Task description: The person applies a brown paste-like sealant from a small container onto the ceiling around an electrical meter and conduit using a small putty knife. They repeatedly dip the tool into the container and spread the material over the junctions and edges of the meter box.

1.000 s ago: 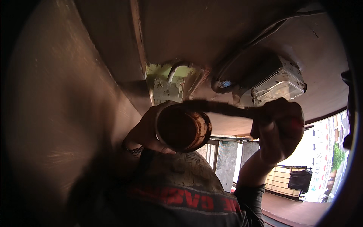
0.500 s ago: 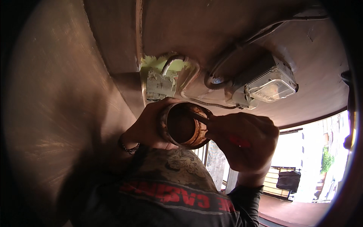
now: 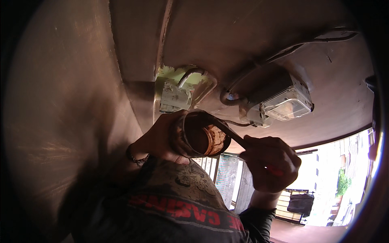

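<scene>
My left hand [image 3: 160, 137] is wrapped round a paint can [image 3: 217, 141], tilted so that its open mouth shows. Brown paint [image 3: 197, 139] lies inside, and paint smears cover the inner wall and rim. In my right hand [image 3: 272, 164], on the other side, the fingers are closed round the handle of a flat brush-like tool, probably a paintbrush [image 3: 234, 135]. The tool slants down over the rim into the can. Its far end is in shadow, so I cannot make out the bristles.
Ahead is a brown wall [image 3: 210, 36] with a small grey box [image 3: 176, 98] on a pale green unpainted patch. A meter box [image 3: 288, 106] with a clear cover juts out to the right, with a conduit [image 3: 324, 39] above it. A dark cloth [image 3: 301, 203] hangs in the bright opening.
My right hand has moved a little down and away from the can, so more of the brush handle shows. The can has shifted slightly right and down in view.
</scene>
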### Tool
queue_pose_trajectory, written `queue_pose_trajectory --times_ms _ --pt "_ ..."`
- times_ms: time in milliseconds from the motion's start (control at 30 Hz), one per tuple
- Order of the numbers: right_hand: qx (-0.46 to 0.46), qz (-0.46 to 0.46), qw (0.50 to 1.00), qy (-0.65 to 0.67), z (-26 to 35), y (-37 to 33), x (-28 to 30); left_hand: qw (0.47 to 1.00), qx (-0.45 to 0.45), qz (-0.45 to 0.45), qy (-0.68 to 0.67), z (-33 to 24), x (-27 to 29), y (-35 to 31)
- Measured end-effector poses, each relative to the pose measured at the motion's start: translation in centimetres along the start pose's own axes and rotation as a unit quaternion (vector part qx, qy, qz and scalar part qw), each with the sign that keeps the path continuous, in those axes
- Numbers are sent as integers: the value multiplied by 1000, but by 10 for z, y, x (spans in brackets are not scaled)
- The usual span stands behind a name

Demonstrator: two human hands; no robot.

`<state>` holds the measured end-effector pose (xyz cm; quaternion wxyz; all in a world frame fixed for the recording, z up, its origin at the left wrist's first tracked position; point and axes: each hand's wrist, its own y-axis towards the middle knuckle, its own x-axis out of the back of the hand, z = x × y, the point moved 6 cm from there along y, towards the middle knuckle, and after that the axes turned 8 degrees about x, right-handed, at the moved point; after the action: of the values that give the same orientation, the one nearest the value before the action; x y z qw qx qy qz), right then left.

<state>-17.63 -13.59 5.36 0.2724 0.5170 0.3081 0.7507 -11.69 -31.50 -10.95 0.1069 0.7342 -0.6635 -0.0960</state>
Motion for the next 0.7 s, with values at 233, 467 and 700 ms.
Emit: queue_pose_trajectory --times_ms 233,467,700 --pt "-83 108 978 155 -14 5 -7 1000 1 -1 4 2 -3 0" --pt "66 161 985 -3 5 12 -23 1000 -4 16 7 2 -8 1" --pt "83 208 973 -52 20 7 -29 997 29 46 -48 7 -12 -1"
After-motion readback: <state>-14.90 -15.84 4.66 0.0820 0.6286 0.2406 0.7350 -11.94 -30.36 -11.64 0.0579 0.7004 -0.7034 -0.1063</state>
